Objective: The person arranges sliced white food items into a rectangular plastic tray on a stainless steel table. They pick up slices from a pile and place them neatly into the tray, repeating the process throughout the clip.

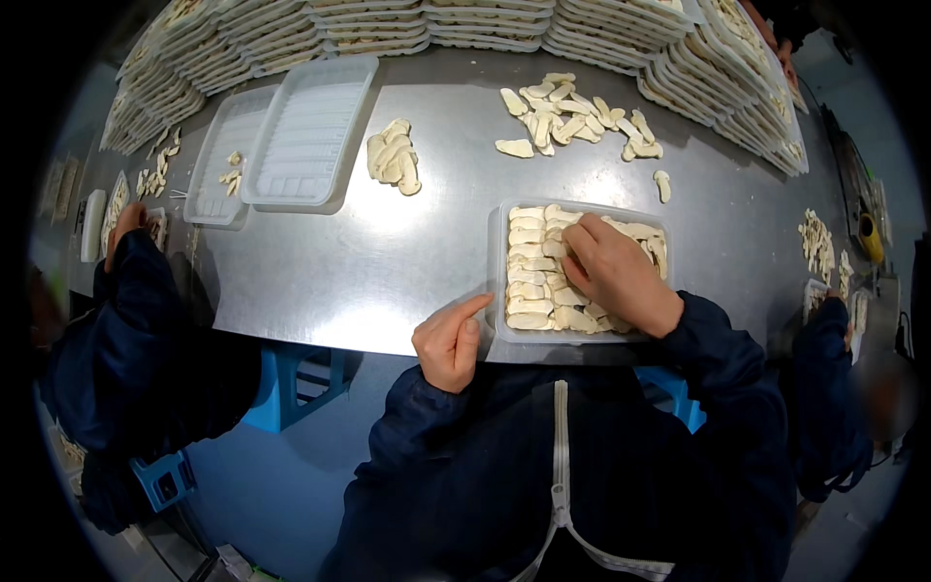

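Observation:
A translucent plastic tray (502, 291) lies at the table's near edge, holding overlapping rows of pale dried mushroom slices (529, 276). My right hand (614, 269) reaches over the tray's middle, fingers bent down onto the slices; whether a slice is pinched under the fingertips cannot be made out. Beside the tray's left wall is my left hand (449, 342), its index finger extended to the tray's edge and the other fingers curled. No object shows in it. Beyond the tray lies a loose heap of slices (564, 109), with one single slice (662, 186) closer in.
Stacked filled trays (480, 25) line the table's back. An empty tray (309, 131) overlaps another tray (211, 196) holding a few pieces, left of a small slice pile (395, 156). Co-workers' sleeves (138, 291) flank me on both sides. A blue plastic stool (291, 385) stands below.

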